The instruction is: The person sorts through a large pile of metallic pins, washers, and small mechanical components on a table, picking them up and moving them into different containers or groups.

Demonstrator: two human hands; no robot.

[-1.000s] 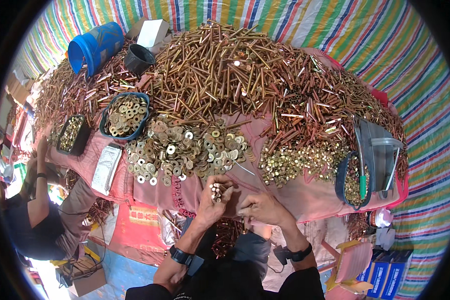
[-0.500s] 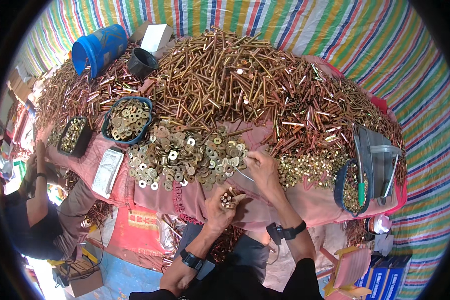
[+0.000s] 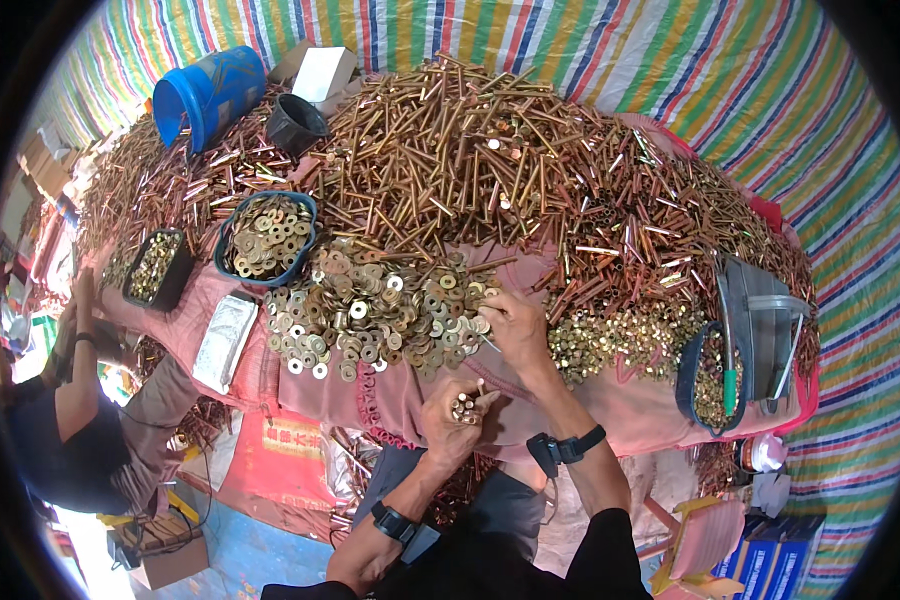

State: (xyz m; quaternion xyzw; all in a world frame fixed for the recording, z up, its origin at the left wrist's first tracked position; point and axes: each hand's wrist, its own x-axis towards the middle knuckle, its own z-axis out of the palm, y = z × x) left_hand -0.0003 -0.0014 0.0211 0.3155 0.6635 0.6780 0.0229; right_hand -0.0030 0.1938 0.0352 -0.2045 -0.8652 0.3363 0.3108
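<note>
My left hand point(image 3: 452, 418) is closed around a bundle of brass-coloured metal rods point(image 3: 464, 408), with several round ends pointing up out of the fist. It hovers over the pink cloth, just in front of the washer pile. My right hand point(image 3: 516, 325) has its fingertips pinched together at the right edge of the flat metal washers point(image 3: 370, 315). What sits between them is too small to tell. A thin pale strip point(image 3: 491, 344) shows beside that hand; whether it is held, I cannot tell. Small brass-coloured nuts point(image 3: 620, 340) lie loose to its right.
Behind the washers rises a large heap of metal rods point(image 3: 440, 150). A blue tub of washers point(image 3: 305, 262) and a dark tray of nuts point(image 3: 175, 292) stand left. At right are a tub of nuts point(image 3: 692, 400) and a grey bin point(image 3: 755, 340). A co-worker point(image 3: 80, 420) sits far left.
My right hand has shifted slightly up and left at the washers' edge. My left hand, still around the rods, sits a little further right and lower. The whole view has shifted slightly.
</note>
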